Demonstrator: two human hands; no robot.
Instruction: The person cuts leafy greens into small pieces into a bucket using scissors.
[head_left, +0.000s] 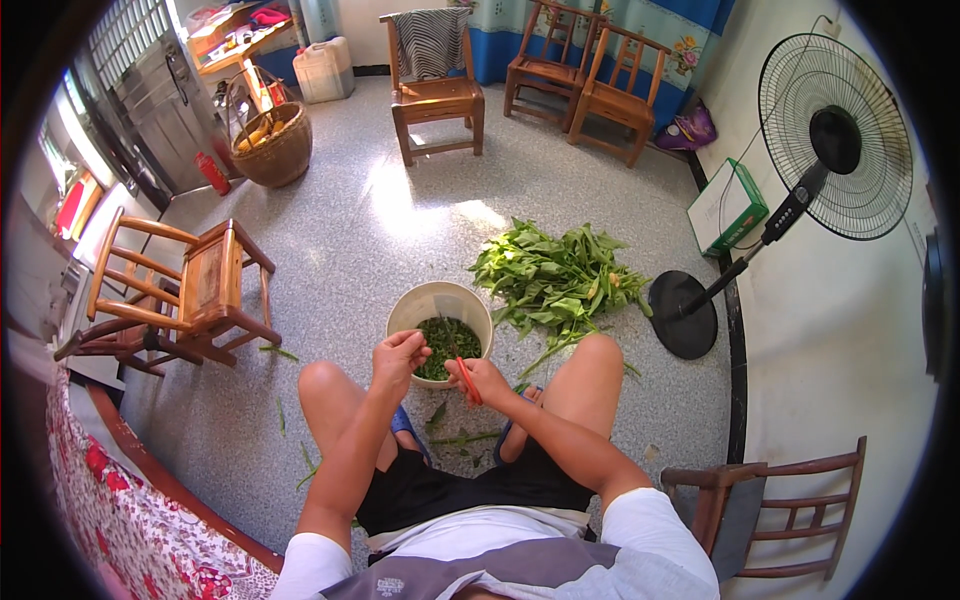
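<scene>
A pale round bucket (397, 301) stands on the floor between my knees, with chopped green leaves (466, 341) inside. My right hand (487, 382) grips red-handled scissors (469, 381) at the bucket's near right rim, their dark blades reaching over the chopped greens. At the near left rim, my left hand (399, 356) has its thumb and fingertips pinched together; whether something small is between them cannot be told. Beyond my right knee lies a heap of leafy green stalks (559, 274) on the floor, to the right of the bucket.
A black standing fan (684, 315) is at the right by the wall, near a green and white box (727, 206). Wooden chairs stand at left (214, 277), back (439, 94) and lower right (806, 517). A wicker basket (277, 154) and red bottle (213, 174) sit back left.
</scene>
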